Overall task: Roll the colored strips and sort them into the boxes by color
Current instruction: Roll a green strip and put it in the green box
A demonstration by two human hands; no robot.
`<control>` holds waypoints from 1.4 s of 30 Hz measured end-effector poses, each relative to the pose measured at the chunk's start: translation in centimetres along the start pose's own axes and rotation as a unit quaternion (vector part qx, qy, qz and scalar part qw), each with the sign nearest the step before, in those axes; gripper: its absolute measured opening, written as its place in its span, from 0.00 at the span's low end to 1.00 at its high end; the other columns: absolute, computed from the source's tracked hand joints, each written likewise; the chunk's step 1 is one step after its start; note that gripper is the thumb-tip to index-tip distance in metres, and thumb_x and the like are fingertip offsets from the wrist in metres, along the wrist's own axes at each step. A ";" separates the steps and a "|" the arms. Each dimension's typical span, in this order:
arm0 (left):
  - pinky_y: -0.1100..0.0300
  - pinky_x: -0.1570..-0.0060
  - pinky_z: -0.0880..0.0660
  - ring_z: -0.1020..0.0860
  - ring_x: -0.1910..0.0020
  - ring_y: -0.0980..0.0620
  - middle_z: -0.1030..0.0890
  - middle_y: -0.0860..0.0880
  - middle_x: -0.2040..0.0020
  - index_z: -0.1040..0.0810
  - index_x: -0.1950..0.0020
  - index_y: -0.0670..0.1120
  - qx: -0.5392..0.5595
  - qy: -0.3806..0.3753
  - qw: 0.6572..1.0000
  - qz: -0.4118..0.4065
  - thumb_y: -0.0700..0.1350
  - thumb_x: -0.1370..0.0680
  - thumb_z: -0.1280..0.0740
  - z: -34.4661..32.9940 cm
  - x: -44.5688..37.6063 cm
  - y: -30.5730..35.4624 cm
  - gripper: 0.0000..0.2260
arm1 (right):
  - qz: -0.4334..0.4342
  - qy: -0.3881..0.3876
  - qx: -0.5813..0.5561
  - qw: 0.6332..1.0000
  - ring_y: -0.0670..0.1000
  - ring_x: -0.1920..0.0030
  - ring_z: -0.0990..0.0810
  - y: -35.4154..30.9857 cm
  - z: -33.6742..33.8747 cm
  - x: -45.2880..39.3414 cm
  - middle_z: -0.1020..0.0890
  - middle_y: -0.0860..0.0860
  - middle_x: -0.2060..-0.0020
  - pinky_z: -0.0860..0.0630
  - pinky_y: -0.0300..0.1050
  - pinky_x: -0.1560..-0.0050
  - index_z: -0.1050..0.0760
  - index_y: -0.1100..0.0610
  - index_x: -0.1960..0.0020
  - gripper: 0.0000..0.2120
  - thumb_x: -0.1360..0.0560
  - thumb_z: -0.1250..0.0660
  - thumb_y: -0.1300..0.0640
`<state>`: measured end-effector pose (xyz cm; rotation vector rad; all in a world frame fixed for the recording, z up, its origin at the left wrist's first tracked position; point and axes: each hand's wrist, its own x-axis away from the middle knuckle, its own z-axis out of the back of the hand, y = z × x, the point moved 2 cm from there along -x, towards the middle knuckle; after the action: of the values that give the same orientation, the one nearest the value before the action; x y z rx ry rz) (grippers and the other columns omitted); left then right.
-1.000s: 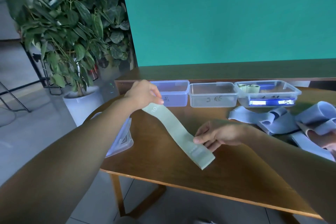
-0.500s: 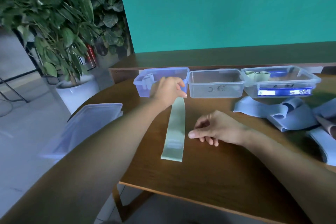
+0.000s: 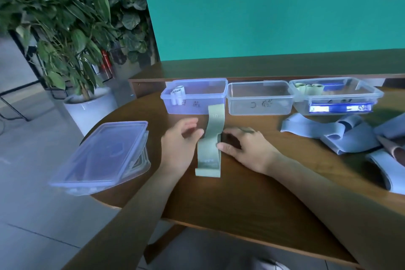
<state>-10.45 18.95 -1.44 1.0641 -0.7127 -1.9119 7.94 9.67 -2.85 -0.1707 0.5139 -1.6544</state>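
Your left hand (image 3: 179,147) and right hand (image 3: 245,149) sit close together near the middle of the brown wooden table (image 3: 241,204), one on each side of the pale green flat strip (image 3: 210,144). The strip runs from just in front of the boxes toward the table's near edge, its middle humped up between your hands and its near end lying flat on the wood. Your left fingers are loosely spread beside the strip's left edge, blurred, so whether they touch it cannot be told. Your right thumb pinches the strip's right edge, with the fingers curled behind it. Along the far edge stand three clear plastic boxes in a row: the bluish left box (image 3: 195,103) with a few pale rolls (image 3: 178,95) in its left corner, the clear middle box (image 3: 259,103) beside it, and the right box (image 3: 337,101) with green rolls (image 3: 309,88) at its far left corner. The strip's far end rises in front of the gap between the left and middle boxes. A tangle of light blue strips (image 3: 341,136) lies toward the table's right edge, and a stack of clear lids (image 3: 103,155) overhangs the left edge.
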 end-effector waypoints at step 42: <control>0.76 0.49 0.31 0.24 0.43 0.66 0.20 0.64 0.47 0.17 0.42 0.56 -0.027 -0.243 0.960 -0.134 0.53 0.26 0.25 4.0 8.7 1.5 0.13 | 0.063 -0.085 0.004 0.994 0.43 0.24 0.36 -0.3 -0.6 1.4 0.34 0.38 0.24 0.34 0.51 0.25 0.36 0.40 0.24 0.35 0.24 0.51 0.23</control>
<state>-16.03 11.04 -1.90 0.6805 -0.8066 -2.4536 7.23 8.49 -3.57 -0.2664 0.3808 -1.5037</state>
